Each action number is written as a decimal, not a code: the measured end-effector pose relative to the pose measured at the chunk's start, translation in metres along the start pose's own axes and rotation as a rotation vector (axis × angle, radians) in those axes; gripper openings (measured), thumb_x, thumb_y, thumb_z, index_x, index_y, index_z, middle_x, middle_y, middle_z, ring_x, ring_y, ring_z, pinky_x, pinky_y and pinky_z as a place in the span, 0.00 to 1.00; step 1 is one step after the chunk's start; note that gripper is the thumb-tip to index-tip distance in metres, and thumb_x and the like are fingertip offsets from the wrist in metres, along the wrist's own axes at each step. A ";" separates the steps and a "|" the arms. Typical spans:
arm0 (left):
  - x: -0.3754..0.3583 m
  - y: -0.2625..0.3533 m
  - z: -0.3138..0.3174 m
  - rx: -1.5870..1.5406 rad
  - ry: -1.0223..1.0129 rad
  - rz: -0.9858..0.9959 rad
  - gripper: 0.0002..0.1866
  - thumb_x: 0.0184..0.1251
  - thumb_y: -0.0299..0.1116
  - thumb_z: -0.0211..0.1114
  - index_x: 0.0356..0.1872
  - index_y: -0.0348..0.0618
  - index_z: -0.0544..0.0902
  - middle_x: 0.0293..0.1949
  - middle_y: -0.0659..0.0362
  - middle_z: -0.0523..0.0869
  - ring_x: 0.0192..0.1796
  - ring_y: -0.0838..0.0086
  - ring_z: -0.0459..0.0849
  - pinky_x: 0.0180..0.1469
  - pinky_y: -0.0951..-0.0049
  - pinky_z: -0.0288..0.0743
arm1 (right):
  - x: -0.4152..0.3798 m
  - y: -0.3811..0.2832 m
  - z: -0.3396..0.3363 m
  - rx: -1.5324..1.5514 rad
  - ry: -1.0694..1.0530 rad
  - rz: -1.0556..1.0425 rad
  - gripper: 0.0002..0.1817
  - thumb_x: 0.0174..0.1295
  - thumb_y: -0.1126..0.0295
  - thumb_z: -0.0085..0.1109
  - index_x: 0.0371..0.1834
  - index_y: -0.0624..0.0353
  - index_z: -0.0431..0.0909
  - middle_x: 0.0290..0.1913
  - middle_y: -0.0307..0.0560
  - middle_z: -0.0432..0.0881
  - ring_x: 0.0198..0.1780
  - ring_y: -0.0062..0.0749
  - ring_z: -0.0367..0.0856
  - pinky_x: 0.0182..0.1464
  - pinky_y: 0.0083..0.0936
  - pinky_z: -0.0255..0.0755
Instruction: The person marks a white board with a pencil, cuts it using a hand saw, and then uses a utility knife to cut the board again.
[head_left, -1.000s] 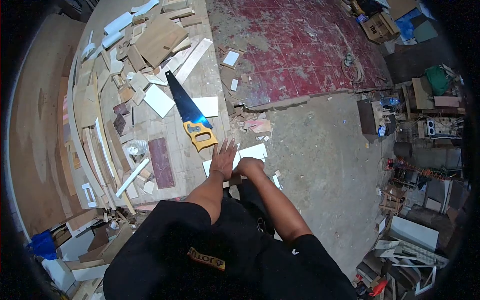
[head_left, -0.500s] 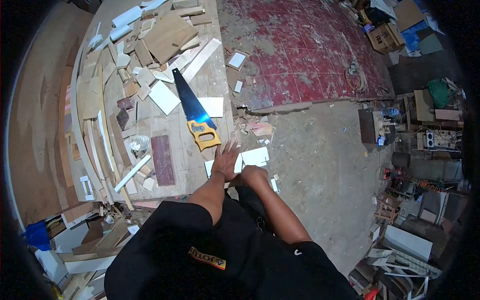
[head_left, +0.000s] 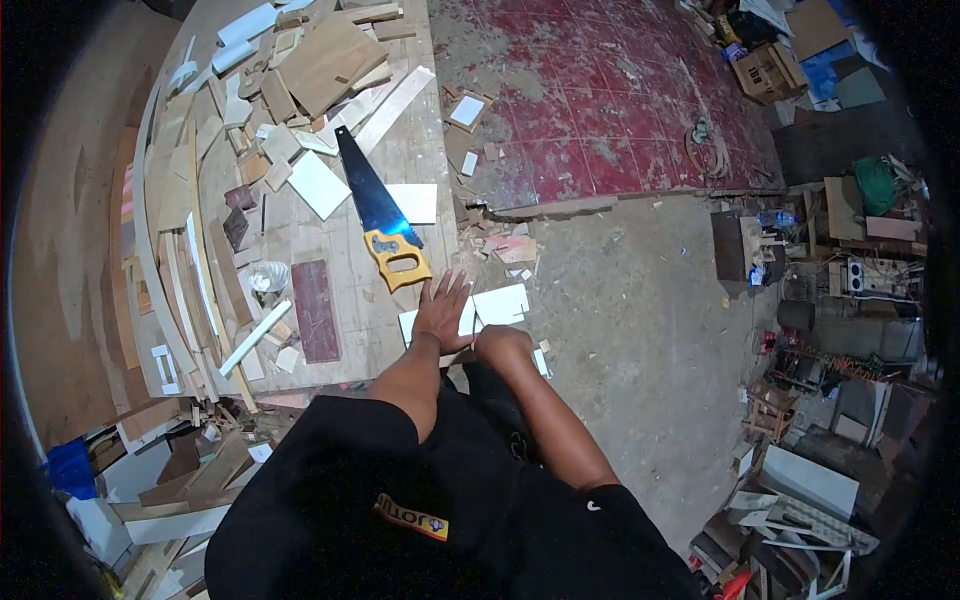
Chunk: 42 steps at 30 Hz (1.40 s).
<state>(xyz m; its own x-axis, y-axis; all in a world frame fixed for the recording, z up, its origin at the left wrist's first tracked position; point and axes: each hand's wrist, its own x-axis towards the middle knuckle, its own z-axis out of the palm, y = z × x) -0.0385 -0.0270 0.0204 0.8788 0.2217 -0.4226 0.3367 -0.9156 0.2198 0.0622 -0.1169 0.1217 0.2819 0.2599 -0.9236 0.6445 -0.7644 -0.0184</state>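
My left hand [head_left: 442,312] lies with fingers spread on a white board at the table's front right corner. The board's right part [head_left: 502,304] juts past the table edge, and a narrow dark line crosses the white surface between my hands. My right hand [head_left: 503,347] is closed in a fist at the near edge of this white material. Whatever it grips is hidden. Just beyond my left fingertips, a handsaw [head_left: 378,205] with a yellow handle lies flat on the table.
On the wooden table [head_left: 375,335] lie a reddish-brown board [head_left: 316,311], a white strip [head_left: 255,338] and a white rectangular board [head_left: 319,186]. Wood offcuts [head_left: 325,65] pile up at the back. Scraps litter the concrete floor [head_left: 620,300] to the right; clutter lines the far right side.
The whole view has shifted slightly, so the table and saw sit a little higher and further left. My hands keep nearly the same places on the white board.
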 end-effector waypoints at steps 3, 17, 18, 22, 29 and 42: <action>0.004 -0.003 0.005 0.039 0.020 -0.002 0.56 0.54 0.67 0.66 0.80 0.46 0.56 0.83 0.57 0.46 0.84 0.60 0.39 0.79 0.39 0.38 | 0.012 -0.001 0.001 -0.008 0.075 -0.024 0.23 0.58 0.54 0.67 0.54 0.53 0.87 0.59 0.50 0.85 0.59 0.45 0.85 0.55 0.39 0.80; 0.000 0.000 -0.008 0.001 -0.024 -0.003 0.54 0.56 0.66 0.64 0.79 0.46 0.57 0.83 0.55 0.47 0.84 0.57 0.40 0.80 0.40 0.37 | 0.015 0.008 0.021 0.082 0.078 0.018 0.21 0.64 0.57 0.60 0.56 0.55 0.86 0.60 0.52 0.85 0.61 0.45 0.84 0.59 0.42 0.78; 0.002 -0.001 -0.006 0.012 -0.017 -0.006 0.54 0.56 0.64 0.64 0.79 0.46 0.56 0.83 0.55 0.47 0.84 0.57 0.40 0.80 0.40 0.37 | 0.021 0.004 0.015 0.095 0.065 -0.001 0.22 0.61 0.56 0.64 0.55 0.56 0.86 0.59 0.52 0.85 0.61 0.45 0.84 0.59 0.42 0.78; 0.002 0.001 0.001 0.106 -0.013 -0.010 0.52 0.56 0.57 0.65 0.79 0.46 0.56 0.83 0.55 0.48 0.84 0.57 0.42 0.80 0.40 0.37 | 0.058 -0.003 0.020 0.166 0.056 0.003 0.29 0.51 0.54 0.75 0.55 0.56 0.86 0.58 0.51 0.86 0.60 0.45 0.85 0.58 0.40 0.79; 0.001 0.001 0.001 0.022 0.021 0.002 0.52 0.58 0.67 0.58 0.79 0.44 0.58 0.83 0.53 0.48 0.84 0.56 0.40 0.80 0.40 0.36 | 0.049 0.002 0.087 0.307 0.538 -0.029 0.16 0.69 0.64 0.46 0.50 0.62 0.78 0.40 0.61 0.88 0.42 0.56 0.89 0.44 0.50 0.81; 0.008 -0.002 0.023 0.062 0.090 0.009 0.56 0.52 0.64 0.67 0.79 0.46 0.57 0.82 0.54 0.49 0.84 0.56 0.42 0.80 0.39 0.38 | 0.033 -0.003 0.046 0.280 0.507 -0.052 0.13 0.63 0.63 0.58 0.37 0.59 0.88 0.40 0.61 0.89 0.44 0.53 0.90 0.45 0.45 0.84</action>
<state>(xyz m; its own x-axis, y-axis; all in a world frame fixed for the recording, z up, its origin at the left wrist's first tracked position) -0.0399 -0.0308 -0.0039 0.9092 0.2401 -0.3400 0.3096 -0.9361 0.1668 0.0365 -0.1329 0.0732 0.6046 0.4985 -0.6212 0.4737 -0.8520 -0.2227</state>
